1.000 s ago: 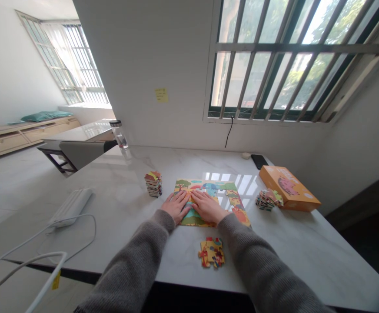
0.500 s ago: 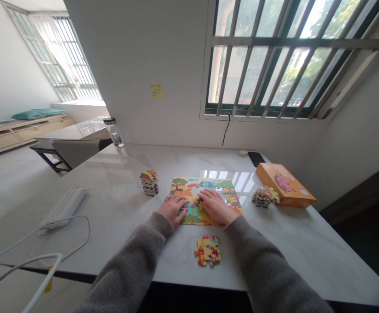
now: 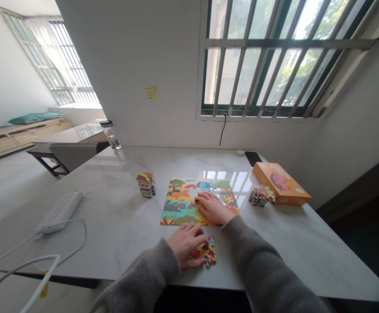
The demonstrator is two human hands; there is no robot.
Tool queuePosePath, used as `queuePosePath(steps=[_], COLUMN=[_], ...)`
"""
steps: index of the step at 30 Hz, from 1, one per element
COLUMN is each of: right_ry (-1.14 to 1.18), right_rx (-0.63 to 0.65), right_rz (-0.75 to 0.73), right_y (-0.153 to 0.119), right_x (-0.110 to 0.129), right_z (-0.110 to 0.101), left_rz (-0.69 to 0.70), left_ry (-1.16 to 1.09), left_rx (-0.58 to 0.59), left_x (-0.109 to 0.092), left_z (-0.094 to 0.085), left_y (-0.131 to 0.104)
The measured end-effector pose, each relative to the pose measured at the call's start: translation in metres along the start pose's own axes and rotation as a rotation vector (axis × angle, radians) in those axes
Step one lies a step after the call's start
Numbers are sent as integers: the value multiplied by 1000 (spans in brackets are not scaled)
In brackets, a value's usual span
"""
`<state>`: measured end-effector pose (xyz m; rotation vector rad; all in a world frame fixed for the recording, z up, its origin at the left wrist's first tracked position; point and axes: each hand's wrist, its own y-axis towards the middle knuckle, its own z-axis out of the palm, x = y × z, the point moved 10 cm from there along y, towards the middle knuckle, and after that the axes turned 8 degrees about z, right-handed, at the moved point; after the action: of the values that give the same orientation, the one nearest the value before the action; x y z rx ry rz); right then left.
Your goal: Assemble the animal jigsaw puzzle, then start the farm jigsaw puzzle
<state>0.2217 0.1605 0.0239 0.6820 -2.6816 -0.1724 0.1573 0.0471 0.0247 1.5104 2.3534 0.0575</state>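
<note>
While the left hand [image 3: 187,243] curves over pieces [image 3: 212,253] at the table's [image 3: 307,243] near side, the right hand [image 3: 214,208] lies on the puzzle [image 3: 177,208] beyond; whether either grips anything cannot be told. Farther, a left stack [image 3: 147,187] and a right stack [image 3: 259,197] flank the puzzle, with a box [image 3: 281,184] far right.

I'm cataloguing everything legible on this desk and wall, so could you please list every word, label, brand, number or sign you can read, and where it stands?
None can be read.
Orange box: pale lettering on top, too blurred.
Yellow sticky note on the wall: lines of writing, too small.
</note>
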Motion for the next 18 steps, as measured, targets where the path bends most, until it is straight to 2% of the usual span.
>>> queuePosePath(steps=[5,8,11,16,18], right_ry=[-20,-23,-15,-12,-14], right_rx=[-8,-15,-12,-10,-27], right_rz=[-4,-3,-4,-13,-11], right_y=[0,-1,-1,-2,-1], right_x=[1,2,2,5,5], right_z=[0,0,0,-2,-3], left_rz=[36,66,44,-8,-54], left_ry=[142,132,82,129,174], left_rx=[29,-33,-154,-358,-414], left_x=[-12,-11,12,69,90], left_z=[-2,-13,-37,-83,-93], left_y=[8,11,13,22,27])
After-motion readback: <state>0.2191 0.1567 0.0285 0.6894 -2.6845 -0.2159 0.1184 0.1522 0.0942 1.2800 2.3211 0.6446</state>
